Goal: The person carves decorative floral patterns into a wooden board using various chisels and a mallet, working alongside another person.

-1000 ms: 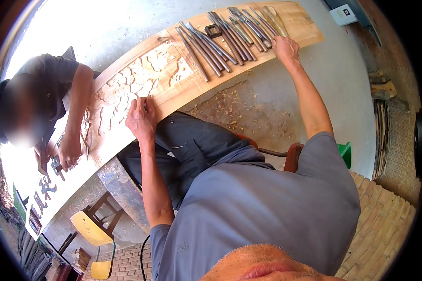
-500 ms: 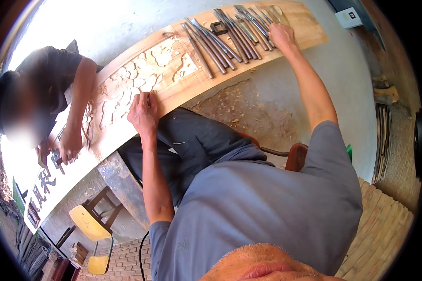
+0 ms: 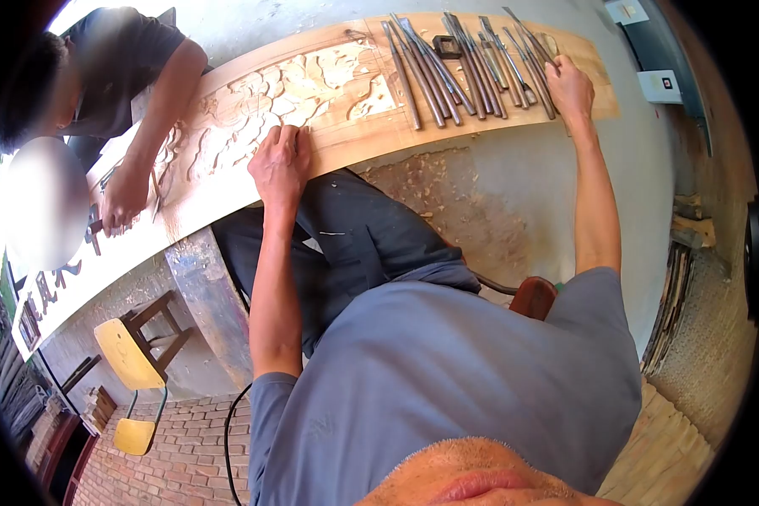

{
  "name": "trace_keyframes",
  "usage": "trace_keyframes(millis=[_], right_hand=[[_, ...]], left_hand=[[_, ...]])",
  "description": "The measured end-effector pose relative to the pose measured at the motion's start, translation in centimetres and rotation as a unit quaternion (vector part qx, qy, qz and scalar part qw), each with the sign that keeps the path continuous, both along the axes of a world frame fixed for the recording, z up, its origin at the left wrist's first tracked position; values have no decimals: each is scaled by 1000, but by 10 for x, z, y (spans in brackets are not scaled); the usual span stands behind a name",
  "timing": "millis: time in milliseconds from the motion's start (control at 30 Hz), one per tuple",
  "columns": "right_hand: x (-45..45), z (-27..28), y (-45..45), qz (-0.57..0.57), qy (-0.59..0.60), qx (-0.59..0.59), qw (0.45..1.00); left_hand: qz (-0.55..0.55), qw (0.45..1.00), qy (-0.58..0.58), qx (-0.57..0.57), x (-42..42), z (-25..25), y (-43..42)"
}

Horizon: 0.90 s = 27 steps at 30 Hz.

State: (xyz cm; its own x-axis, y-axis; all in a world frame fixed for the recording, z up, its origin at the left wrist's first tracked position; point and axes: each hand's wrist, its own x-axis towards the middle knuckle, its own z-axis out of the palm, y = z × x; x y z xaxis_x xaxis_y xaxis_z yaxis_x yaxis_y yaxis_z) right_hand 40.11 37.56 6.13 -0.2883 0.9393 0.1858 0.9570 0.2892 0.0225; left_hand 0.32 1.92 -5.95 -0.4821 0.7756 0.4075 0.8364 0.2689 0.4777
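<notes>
Fingers of my right hand (image 3: 570,88) are bent in at the right end of the row of tools (image 3: 478,80), where one long slim tool (image 3: 530,34) runs up to their tips; whether they grip it or merely touch it, I cannot tell. The row lies across the carved board (image 3: 354,140), metal ends away from me and handles toward me. Good handling here, I judge, means taking hold by the handle – never up at the metal – and raising one tool clear before turning it, since neighbours lie close and some cross. My left hand (image 3: 280,164) is at the board's near edge, fingers curled, beside the relief (image 3: 312,80); what is under them is hidden, so their hold is unclear. Pressing lightly there seems best – a co-worker's hand (image 3: 125,200) is at this same board.
</notes>
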Motion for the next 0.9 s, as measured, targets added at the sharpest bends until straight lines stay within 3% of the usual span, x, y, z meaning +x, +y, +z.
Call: trace_keyframes(millis=[67, 167, 500, 800, 900], right_hand=[[6, 22, -16, 89, 91, -4, 992], [-11, 60, -42, 154, 102, -109, 977], [-59, 89, -31, 292, -100, -84, 947], [-88, 107, -48, 249, -172, -93, 949], [-93, 98, -83, 253, -40, 5, 967]], left_hand=[[0, 1000, -2, 2, 1, 3, 1], [-2, 1000, 3, 6, 0, 1, 1], [7, 999, 31, 12, -1, -5, 0], [-15, 1000, 16, 17, -3, -5, -3], [-35, 999, 15, 29, -5, -3, -4]])
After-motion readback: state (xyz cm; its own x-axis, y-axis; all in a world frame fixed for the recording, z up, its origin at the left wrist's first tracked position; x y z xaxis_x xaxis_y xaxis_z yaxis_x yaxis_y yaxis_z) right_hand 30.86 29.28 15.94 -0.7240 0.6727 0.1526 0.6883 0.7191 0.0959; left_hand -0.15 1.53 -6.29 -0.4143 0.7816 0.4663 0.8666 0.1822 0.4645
